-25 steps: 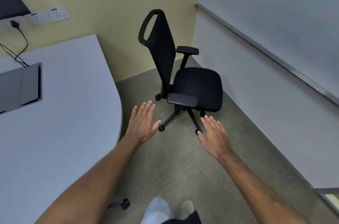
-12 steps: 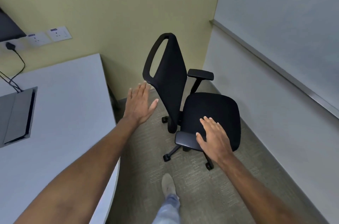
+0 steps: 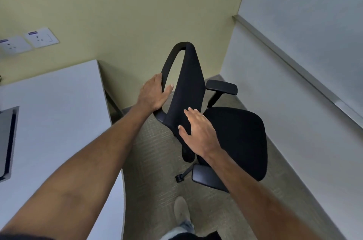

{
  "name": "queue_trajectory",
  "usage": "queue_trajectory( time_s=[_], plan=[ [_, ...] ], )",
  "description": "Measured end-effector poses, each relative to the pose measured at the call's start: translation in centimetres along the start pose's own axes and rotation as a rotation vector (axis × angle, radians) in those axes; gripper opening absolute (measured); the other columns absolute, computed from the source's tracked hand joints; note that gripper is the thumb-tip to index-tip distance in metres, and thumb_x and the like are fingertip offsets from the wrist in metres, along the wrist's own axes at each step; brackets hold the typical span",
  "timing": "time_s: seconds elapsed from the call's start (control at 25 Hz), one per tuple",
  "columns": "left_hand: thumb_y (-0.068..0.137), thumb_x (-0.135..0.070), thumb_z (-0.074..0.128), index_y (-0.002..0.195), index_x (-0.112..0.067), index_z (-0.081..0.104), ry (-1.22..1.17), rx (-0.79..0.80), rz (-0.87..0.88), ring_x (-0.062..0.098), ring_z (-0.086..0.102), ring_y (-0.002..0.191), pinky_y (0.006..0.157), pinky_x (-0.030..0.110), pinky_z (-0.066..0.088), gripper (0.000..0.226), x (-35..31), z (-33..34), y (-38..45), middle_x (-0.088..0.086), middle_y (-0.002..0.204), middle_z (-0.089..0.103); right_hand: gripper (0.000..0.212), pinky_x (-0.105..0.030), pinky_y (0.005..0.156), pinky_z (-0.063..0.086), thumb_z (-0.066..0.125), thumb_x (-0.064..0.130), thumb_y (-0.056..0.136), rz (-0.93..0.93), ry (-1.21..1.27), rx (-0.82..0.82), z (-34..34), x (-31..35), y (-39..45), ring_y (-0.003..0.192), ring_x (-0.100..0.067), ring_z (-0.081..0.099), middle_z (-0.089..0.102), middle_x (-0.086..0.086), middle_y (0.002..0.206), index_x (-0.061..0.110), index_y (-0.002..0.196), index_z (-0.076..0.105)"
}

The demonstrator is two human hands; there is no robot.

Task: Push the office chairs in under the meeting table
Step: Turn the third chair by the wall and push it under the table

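Taking hold of the office chair (image 3: 196,90) by its backrest is the step in hand. The left hand (image 3: 154,95) wraps the curved outer frame of the backrest, its fingers (image 3: 157,80) curled behind the bar and the thumb lying across the front. The right hand (image 3: 198,133) rests flat on the lower edge of the backrest, its fingers (image 3: 191,114) loosely spread and not clamping anything. The chair stands on the carpet between the rounded end of the counter (image 3: 59,122) and the grey side wall (image 3: 294,112); its seat points toward that wall and away from the counter, and no part of it lies under the counter.

Judged from this position, the chair is not yet pushed in. The next move calls for swivelling the chair so that the seat faces the counter, then rolling it on its castors (image 3: 179,178) until the seat passes beneath the edge. The near armrest (image 3: 206,177) may need to clear that edge.
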State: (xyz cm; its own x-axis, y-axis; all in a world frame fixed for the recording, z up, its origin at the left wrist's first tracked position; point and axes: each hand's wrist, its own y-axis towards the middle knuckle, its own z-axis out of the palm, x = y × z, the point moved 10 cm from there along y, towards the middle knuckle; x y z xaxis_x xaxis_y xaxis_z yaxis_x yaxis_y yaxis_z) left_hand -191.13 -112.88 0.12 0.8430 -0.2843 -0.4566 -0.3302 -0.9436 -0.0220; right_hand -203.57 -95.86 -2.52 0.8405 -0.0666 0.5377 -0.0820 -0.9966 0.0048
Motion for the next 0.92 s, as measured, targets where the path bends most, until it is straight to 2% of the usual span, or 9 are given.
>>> queue_trajectory(
  time_s=[0.12,0.2,0.36,0.52,0.6,0.68,0.8,0.92],
  plan=[
    [0.105,-0.054,0.050,0.164,-0.009,0.023,-0.058,0.096,-0.038,0.037,0.041,0.148,0.120,0.052,0.035,0.079,-0.2,1.5,2.4,0.018,0.164,0.037,0.079,-0.043,0.128,0.027,0.056,0.057,0.101,0.073,0.094,0.077,1.1,1.4,2.9,0.159,-0.016,0.021,0.027,0.000,0.173,0.019,0.165,0.028],
    [0.102,-0.057,0.052,0.166,-0.014,0.015,-0.160,0.177,-0.101,0.035,0.035,0.152,0.124,0.051,0.031,0.085,0.0,2.5,3.6,0.016,0.168,0.029,0.093,-0.047,0.125,0.032,0.059,0.065,0.095,0.155,0.185,0.125,1.8,2.2,4.1,0.160,-0.015,0.019,0.017,0.004,0.175,0.022,0.167,0.018],
    [0.082,-0.076,0.051,0.160,-0.029,0.025,-0.376,0.190,-0.212,0.032,0.050,0.140,0.119,0.051,0.040,0.094,0.4,2.8,4.9,0.010,0.155,0.047,0.115,-0.054,0.118,0.039,0.065,0.074,0.086,0.274,0.274,0.102,2.7,3.3,5.8,0.161,-0.019,0.012,0.002,0.003,0.177,0.023,0.167,0.002],
    [0.093,-0.072,0.050,0.165,-0.028,0.014,-0.421,0.259,-0.255,0.031,0.044,0.145,0.121,0.047,0.035,0.091,0.4,3.5,4.0,0.009,0.162,0.039,0.132,-0.051,0.118,0.041,0.067,0.083,0.078,0.408,0.288,0.097,3.6,2.9,6.0,0.163,-0.021,0.006,-0.004,0.000,0.177,0.019,0.167,-0.006],
    [0.087,-0.080,0.049,0.165,-0.030,0.014,-0.435,0.246,-0.281,0.031,0.040,0.149,0.122,0.049,0.034,0.099,0.5,3.5,3.2,0.008,0.165,0.035,0.136,-0.052,0.120,0.040,0.070,0.082,0.073,0.456,0.306,0.103,3.9,2.5,5.6,0.163,-0.021,0.006,-0.001,-0.002,0.177,0.017,0.167,-0.005],
    [0.085,-0.082,0.049,0.167,-0.030,0.007,-0.397,0.257,-0.314,0.032,0.030,0.155,0.126,0.050,0.029,0.106,0.4,3.9,2.0,0.008,0.171,0.020,0.136,-0.051,0.121,0.038,0.069,0.082,0.073,0.440,0.273,0.139,4.2,2.5,4.8,0.163,-0.021,0.005,-0.001,-0.003,0.177,0.017,0.167,-0.005],
    [0.100,-0.063,0.054,0.167,-0.019,-0.008,-0.182,0.249,-0.307,0.032,0.011,0.162,0.128,0.045,0.017,0.102,0.0,4.1,0.0,0.007,0.176,-0.010,0.133,-0.050,0.123,0.035,0.065,0.080,0.075,0.365,0.212,0.195,4.2,2.4,2.7,0.163,-0.023,0.004,-0.002,-0.004,0.177,0.015,0.167,-0.007],
    [0.101,-0.060,0.054,0.167,-0.013,-0.006,-0.016,0.181,-0.257,0.034,0.000,0.162,0.130,0.046,0.010,0.101,-1.4,3.6,-1.8,0.009,0.175,-0.017,0.132,-0.051,0.124,0.033,0.066,0.078,0.075,0.284,0.192,0.241,3.5,1.5,-1.0,0.163,-0.022,0.005,-0.002,-0.003,0.177,0.017,0.167,-0.007]
  ],
)
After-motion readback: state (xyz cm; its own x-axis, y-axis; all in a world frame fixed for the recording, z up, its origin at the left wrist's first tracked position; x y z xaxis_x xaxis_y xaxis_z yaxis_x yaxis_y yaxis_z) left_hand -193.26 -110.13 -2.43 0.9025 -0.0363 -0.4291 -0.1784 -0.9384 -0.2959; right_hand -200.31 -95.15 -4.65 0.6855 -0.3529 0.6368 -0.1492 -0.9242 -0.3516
